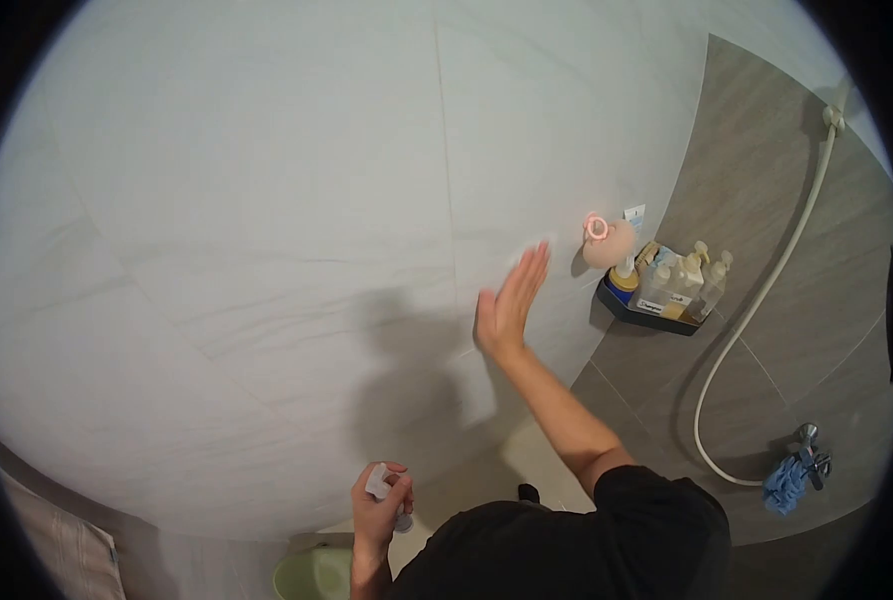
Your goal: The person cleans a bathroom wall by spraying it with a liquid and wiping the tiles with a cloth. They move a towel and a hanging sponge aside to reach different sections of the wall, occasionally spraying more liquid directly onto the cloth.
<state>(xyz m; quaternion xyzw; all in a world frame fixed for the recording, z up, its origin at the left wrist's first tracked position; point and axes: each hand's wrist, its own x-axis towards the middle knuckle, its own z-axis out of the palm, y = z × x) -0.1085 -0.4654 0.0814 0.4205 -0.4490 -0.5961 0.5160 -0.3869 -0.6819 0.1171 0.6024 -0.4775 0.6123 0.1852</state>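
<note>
Pressing right hand (508, 305) flat on wall (266, 220), fingers spread; left hand (379, 508) grip pinching spray bottle (384, 490).

right hand (506, 305) flat on wall (266, 200) | left hand (378, 505) grips spray bottle (381, 488)

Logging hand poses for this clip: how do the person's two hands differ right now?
The right hand is raised with its fingers spread flat at the white wall tile; the left hand is low and curled around a small spray bottle. The right hand holds nothing, and its arm is stretched out, while the left stays close to the body. Both are bare.
</note>
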